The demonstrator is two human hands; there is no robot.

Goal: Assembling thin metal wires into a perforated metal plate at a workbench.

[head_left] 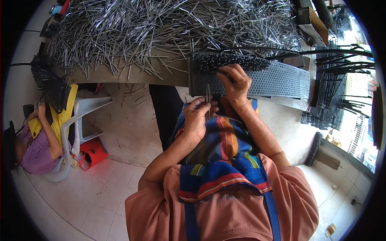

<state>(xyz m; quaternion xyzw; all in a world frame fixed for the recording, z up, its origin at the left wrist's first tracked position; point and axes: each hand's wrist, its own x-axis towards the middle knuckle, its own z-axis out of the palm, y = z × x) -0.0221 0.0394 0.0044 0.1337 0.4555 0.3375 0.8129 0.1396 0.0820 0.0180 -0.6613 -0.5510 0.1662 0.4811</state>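
Left hand (pixel 201 110), fingers curled closed, grips thin metal rods (pixel 208 92).

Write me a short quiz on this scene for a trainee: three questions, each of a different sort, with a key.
1. What does the left hand hold?
2. True or false: the right hand is nearer than the left hand to the dark pegs on the perforated board.
3. Fill the gap with "left" or "right": the dark pegs crowd the far side of the perforated board, toward its ____ end.

Key
1: slim metal pieces
2: true
3: left
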